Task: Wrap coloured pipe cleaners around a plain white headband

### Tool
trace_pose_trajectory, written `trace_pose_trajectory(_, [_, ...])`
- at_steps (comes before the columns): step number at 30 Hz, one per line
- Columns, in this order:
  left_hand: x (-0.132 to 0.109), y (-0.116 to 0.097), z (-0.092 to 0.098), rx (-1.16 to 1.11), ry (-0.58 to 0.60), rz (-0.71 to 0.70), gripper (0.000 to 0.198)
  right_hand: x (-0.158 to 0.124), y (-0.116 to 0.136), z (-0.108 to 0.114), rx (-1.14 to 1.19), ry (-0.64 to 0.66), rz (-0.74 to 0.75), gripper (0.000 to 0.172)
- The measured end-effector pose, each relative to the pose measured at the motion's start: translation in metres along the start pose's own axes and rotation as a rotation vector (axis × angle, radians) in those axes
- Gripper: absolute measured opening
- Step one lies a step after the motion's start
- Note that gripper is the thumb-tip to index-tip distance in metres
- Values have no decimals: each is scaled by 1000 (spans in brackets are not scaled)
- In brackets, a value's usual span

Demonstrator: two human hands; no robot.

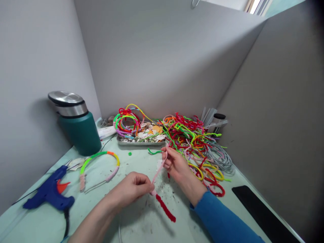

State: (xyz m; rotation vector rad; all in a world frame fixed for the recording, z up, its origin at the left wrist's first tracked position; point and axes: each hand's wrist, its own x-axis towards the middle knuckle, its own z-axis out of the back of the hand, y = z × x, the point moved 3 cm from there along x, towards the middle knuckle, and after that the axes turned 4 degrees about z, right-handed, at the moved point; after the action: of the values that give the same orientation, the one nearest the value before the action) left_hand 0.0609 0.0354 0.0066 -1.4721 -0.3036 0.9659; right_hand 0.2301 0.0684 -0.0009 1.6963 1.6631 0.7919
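Observation:
My left hand point(135, 187) is closed in a pinch on a band wrapped in red pipe cleaner point(165, 208), gripping it where the red wrap ends. A pink pipe cleaner point(159, 170) runs up from that spot to my right hand point(177, 163), whose fingers are pinched on its upper end. Both hands hover just above the pale green tabletop point(141, 222), near the middle. The sleeve on my right arm is blue.
A blue glue gun point(49, 194) lies at the left. Beside it is a multicoloured wrapped headband point(100, 162). A teal flask point(77, 125) stands behind. A metal tray point(140, 140) of shells and a heap of pipe cleaners point(194, 141) fill the back. A black slab point(260, 212) lies right.

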Motion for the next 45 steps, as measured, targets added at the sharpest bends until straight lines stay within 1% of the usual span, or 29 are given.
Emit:
trace_pose_trajectory(2, [1, 0, 1, -44, -35, -4, 38, 1, 0, 2, 57, 6, -9, 22])
trace_pose_trajectory(4, [2, 0, 3, -104, -65, -11, 40, -1, 0, -1, 61, 45, -62, 26])
trace_pose_trajectory(7, [4, 0, 4, -174, -90, -14, 41, -10, -2, -12, -73, 140, -179, 30])
trace_pose_trajectory(10, [4, -1, 3, -186, -103, -10, 42, -20, -7, -21, -247, 239, -234, 31])
trace_pose_trajectory(12, [3, -1, 2, -171, -101, -16, 43, -25, -12, -25, -302, 304, -268, 31])
trace_pose_trajectory(14, [2, -1, 1, -148, -87, -27, 44, -26, -16, -26, -314, 336, -275, 28])
trace_pose_trajectory(18, [2, -3, -1, -133, -86, -31, 45, -25, -17, -25, -291, 318, -220, 23])
trace_pose_trajectory(21, [3, -4, 1, -157, -112, -54, 40, -21, -13, -24, -264, 287, -178, 23])
trace_pose_trajectory(24, [3, -7, 3, -128, -170, -126, 33, -18, -11, -23, -259, 257, -143, 24])
trace_pose_trajectory(27, [2, -11, 4, -59, -227, -202, 29, -18, -11, -22, -266, 255, -123, 21])
trace_pose_trajectory(31, [3, -11, 3, 9, -242, -188, 32, -19, -12, -22, -283, 269, -103, 18])
trace_pose_trajectory(33, [4, -9, 3, 34, -252, -180, 32, -20, -10, -23, -312, 270, -59, 17])
trace_pose_trajectory(37, [3, -9, 4, 71, -268, -178, 31, -22, 0, -26, -439, 294, 96, 14])
trace_pose_trajectory(39, [1, -11, 4, 78, -266, -187, 32, -23, 3, -27, -501, 288, 150, 12])
trace_pose_trajectory(42, [-3, -15, 4, 72, -268, -207, 31, -22, 2, -26, -521, 264, 151, 11])
trace_pose_trajectory(45, [-6, -19, 4, 49, -274, -236, 28, -21, -4, -25, -456, 258, 84, 12])
